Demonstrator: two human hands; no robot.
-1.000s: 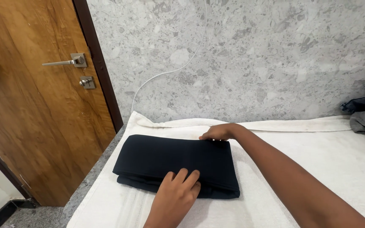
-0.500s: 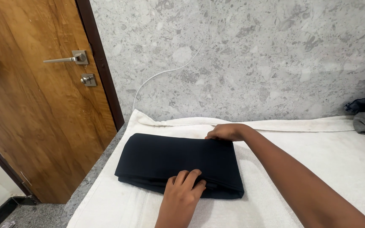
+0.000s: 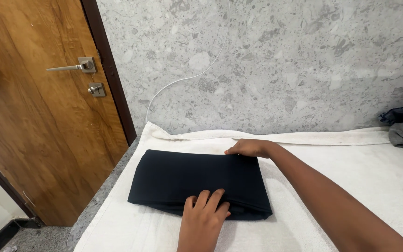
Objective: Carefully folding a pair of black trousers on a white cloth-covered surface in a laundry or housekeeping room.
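Left hand (image 3: pixel 204 215) and right hand (image 3: pixel 249 148), grip flat and wide, press folded black cloth (image 3: pixel 197 181)

the left hand (image 3: pixel 204 212) lies palm down near the bottom edge of the view, fingers (image 3: pixel 208 198) spread a little and pointing away from the body. the right arm (image 3: pixel 332 196) reaches forward and across to the left, its right hand (image 3: pixel 248 148) palm down with fingers curled.
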